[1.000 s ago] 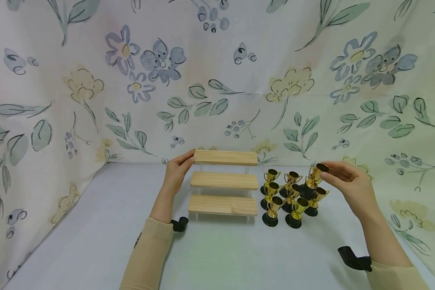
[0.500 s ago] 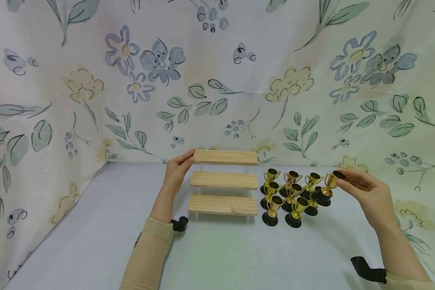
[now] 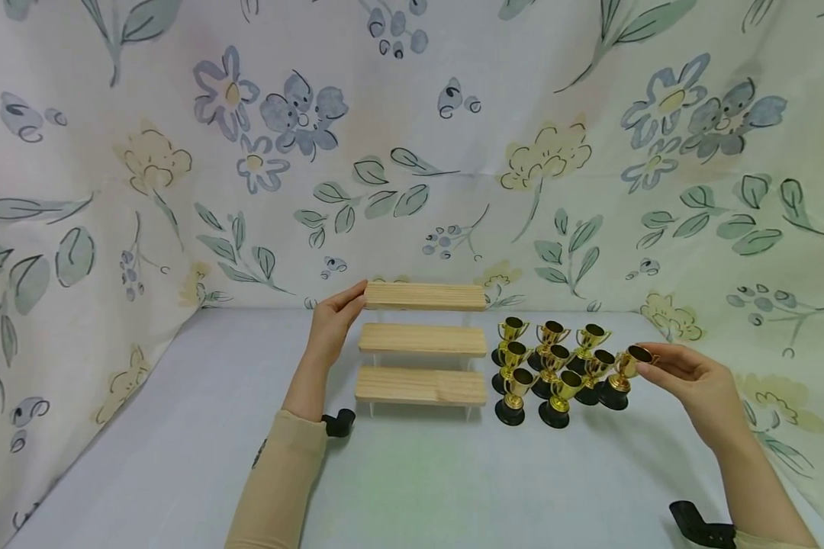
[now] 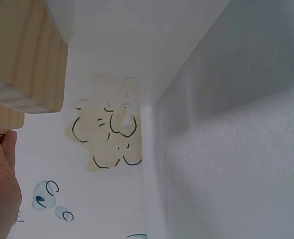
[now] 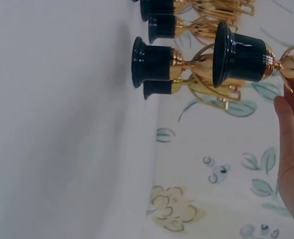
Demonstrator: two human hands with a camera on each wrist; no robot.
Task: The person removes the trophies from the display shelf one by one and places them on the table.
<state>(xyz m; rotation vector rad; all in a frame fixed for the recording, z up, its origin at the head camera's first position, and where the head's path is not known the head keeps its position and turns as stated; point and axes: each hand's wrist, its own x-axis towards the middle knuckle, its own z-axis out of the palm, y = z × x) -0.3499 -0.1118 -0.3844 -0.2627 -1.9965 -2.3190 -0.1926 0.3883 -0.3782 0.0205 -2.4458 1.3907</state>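
Note:
My left hand (image 3: 331, 326) grips the left end of the top board of a three-step wooden display stand (image 3: 422, 342). The left wrist view shows those fingers at the end of the board. On the right, my right hand (image 3: 700, 385) pinches a small gold trophy cup (image 3: 622, 372) with a black base, thumb and fingers at its upper part. In the right wrist view this trophy stays upright, its base farther off the table surface than the neighbouring bases. Several like trophies (image 3: 552, 366) stand close together between the stand and my right hand.
A white cloth (image 3: 412, 480) covers the table. Behind it hangs a floral curtain (image 3: 384, 114), close to the back of the stand. Black straps or mounts (image 3: 339, 423) sit on both wrists.
My right hand has carried the trophy from the back of the group to the right, then forward and lower at its right edge. The left hand keeps its place on the stand.

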